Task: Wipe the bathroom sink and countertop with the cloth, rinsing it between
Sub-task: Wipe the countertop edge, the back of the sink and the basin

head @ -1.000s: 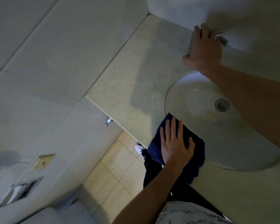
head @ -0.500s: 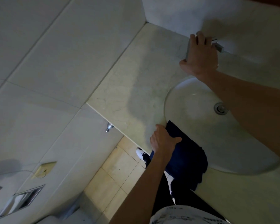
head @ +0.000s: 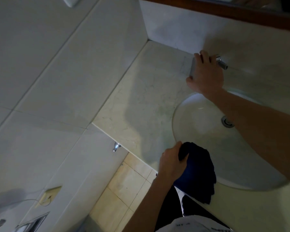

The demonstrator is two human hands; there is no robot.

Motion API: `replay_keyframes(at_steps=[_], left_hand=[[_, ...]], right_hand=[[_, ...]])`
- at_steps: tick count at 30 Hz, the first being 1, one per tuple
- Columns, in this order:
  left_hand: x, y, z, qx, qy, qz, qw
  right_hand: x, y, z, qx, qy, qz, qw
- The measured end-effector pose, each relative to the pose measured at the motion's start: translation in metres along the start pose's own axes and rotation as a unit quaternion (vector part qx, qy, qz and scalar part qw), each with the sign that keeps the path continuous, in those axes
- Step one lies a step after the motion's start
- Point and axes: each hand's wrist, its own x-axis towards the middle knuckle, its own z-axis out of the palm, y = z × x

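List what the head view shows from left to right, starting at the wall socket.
Wall socket → chrome fitting under the counter edge → left hand gripping the dark blue cloth → right hand on the faucet → sink drain.

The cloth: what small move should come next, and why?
Probably lift the cloth into the sink, below the faucet. The left hand grips it bunched at the counter's front edge, the right hand is on the faucet, and no water is visible yet.
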Motion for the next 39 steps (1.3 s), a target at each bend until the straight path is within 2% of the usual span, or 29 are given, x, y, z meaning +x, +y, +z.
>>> replay_keyframes(at_steps=[4, 7, 12, 15, 19, 21, 24, 27, 31, 34, 39], left_hand=[[0.024, -0.005, -0.058, -0.032, 0.038, 0.024, 0.998], [0.059, -0.001, -0.112, -0.018, 0.050, 0.067, 0.996], [0.122, 0.038, -0.200, -0.001, 0.005, 0.156, 0.988], [0.153, 0.066, -0.242, -0.049, -0.013, 0.190, 0.980], [0.213, 0.084, -0.278, -0.153, -0.002, 0.191, 0.970], [0.264, 0.068, -0.277, -0.140, 0.030, 0.173, 0.975], [0.331, 0.029, -0.249, -0.055, 0.077, 0.130, 0.987], [0.368, 0.008, -0.207, 0.047, 0.089, 0.123, 0.987], [0.393, 0.013, -0.150, 0.191, 0.084, 0.185, 0.960], [0.400, 0.018, -0.113, 0.283, 0.090, 0.172, 0.939], [0.405, 0.026, -0.102, 0.318, 0.096, 0.166, 0.928]], right_hand=[[-0.001, -0.002, 0.000, -0.013, 0.009, 0.009, 1.000], [0.000, 0.000, -0.001, -0.007, -0.008, 0.012, 1.000], [0.001, -0.001, -0.004, 0.018, -0.021, 0.026, 0.999], [0.000, -0.002, -0.003, 0.027, -0.011, 0.036, 0.999], [0.002, 0.000, 0.002, 0.053, 0.012, 0.040, 0.998], [0.003, 0.001, 0.004, 0.050, 0.019, 0.042, 0.998], [0.004, 0.001, 0.005, 0.040, 0.017, 0.047, 0.998], [0.003, 0.001, 0.007, 0.042, 0.019, 0.048, 0.998], [0.004, 0.000, 0.006, 0.040, 0.014, 0.054, 0.998], [0.004, -0.001, 0.006, 0.032, 0.013, 0.058, 0.998], [0.005, -0.003, 0.006, 0.031, 0.016, 0.057, 0.998]])
